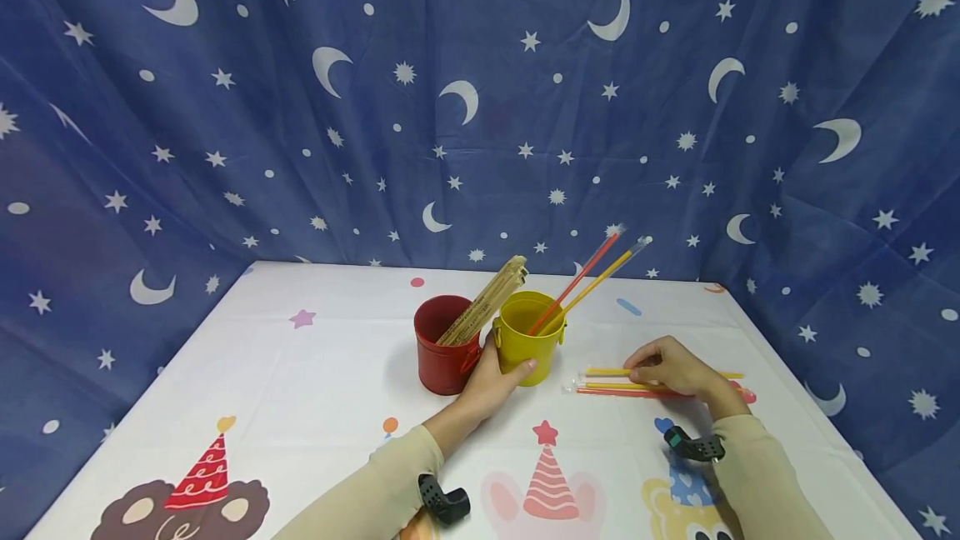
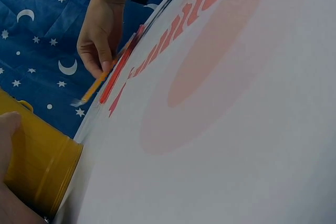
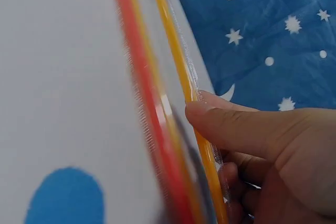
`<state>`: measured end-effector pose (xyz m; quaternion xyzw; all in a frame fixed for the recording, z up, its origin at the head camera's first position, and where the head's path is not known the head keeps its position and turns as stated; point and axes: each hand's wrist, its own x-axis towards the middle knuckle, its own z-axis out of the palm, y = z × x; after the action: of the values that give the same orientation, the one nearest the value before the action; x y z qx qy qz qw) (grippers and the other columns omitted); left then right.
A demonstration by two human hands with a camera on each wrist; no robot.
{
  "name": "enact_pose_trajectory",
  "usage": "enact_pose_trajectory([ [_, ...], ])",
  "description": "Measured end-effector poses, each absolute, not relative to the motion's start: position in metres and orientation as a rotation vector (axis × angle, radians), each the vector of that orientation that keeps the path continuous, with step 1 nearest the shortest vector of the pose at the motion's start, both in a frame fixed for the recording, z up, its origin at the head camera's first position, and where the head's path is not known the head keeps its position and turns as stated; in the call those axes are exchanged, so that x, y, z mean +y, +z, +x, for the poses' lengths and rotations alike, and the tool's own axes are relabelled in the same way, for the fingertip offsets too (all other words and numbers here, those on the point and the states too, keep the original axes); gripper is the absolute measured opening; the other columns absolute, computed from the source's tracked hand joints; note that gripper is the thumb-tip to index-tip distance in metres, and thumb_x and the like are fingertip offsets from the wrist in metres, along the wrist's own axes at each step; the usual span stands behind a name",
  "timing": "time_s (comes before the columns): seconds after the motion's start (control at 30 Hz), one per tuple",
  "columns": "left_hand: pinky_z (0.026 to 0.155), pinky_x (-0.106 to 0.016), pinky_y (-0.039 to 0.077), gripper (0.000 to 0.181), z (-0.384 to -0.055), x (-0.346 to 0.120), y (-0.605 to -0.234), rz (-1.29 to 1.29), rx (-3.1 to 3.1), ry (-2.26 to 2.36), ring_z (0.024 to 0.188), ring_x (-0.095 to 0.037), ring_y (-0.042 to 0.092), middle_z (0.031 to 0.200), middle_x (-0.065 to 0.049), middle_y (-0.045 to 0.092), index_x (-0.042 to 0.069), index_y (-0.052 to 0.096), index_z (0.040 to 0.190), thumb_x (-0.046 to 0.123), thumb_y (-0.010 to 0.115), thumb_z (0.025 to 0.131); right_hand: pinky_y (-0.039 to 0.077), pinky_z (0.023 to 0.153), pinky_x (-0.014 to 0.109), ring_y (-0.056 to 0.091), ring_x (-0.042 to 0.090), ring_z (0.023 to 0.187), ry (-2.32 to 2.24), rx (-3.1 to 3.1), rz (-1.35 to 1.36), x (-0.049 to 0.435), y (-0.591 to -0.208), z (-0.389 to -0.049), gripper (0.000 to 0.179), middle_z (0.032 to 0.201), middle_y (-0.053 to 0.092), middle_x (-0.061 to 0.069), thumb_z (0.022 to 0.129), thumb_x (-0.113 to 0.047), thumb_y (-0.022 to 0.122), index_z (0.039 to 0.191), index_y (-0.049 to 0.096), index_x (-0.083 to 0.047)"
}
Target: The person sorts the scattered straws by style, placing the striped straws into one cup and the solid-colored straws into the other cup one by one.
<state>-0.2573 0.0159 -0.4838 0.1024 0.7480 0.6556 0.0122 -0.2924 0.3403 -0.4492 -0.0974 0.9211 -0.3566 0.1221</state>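
My left hand (image 1: 489,382) holds the small yellow bucket (image 1: 527,357), its thumb on the front and the other fingers hidden between the buckets. A red and a yellow wrapped straw (image 1: 596,283) lean out of that bucket. My right hand (image 3: 262,140) pinches a yellow straw (image 3: 177,48) in clear wrapping between thumb and fingers. Beside it on the table lie another yellow straw (image 3: 139,19) and a red straw (image 3: 139,66), both wrapped. The left wrist view shows the pinched straw tilted, close above the others.
Left of the yellow bucket stands a red bucket (image 1: 441,363) with a bundle of paper-wrapped sticks (image 1: 483,302) leaning in it. A white cloth (image 1: 322,390) with party prints covers the table. A blue curtain (image 1: 480,107) with moons and stars hangs behind and at both sides.
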Motion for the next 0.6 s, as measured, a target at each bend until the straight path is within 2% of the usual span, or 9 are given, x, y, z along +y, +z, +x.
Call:
enact_pose_trajectory([
  [0.23,0.128,-0.053,0.022,0.085,-0.257,0.016,-0.483,0.299,2.331,2.037,0.150,-0.032,0.034,0.160,-0.015,0.036,0.007,0.017,0.160,0.024,0.070,0.095,0.039,0.066,0.024,0.048,0.018,0.086,-1.077,2.707,-0.362,0.338,-0.434,-0.290,0.018,0.094,0.062,0.005,0.092,-0.017,0.073,0.107,0.078,-0.008],
  [0.47,0.128,-0.053,0.021,0.087,-0.257,0.016,-0.483,0.281,2.338,2.020,0.151,-0.032,0.033,0.162,-0.015,0.034,0.007,0.016,0.161,0.026,0.069,0.095,0.041,0.062,0.025,0.048,0.013,0.078,-1.229,2.625,-0.635,0.334,-0.417,-0.285,0.018,0.085,0.055,0.003,0.095,-0.010,0.069,0.108,0.075,0.001],
  [0.6,0.128,-0.053,0.020,0.087,-0.258,0.016,-0.484,0.287,2.330,2.025,0.151,-0.032,0.032,0.163,-0.014,0.032,0.008,0.015,0.161,0.026,0.069,0.096,0.044,0.064,0.026,0.050,0.014,0.081,-1.280,2.594,-0.645,0.330,-0.407,-0.281,0.020,0.089,0.057,0.000,0.096,-0.012,0.069,0.110,0.073,0.000],
])
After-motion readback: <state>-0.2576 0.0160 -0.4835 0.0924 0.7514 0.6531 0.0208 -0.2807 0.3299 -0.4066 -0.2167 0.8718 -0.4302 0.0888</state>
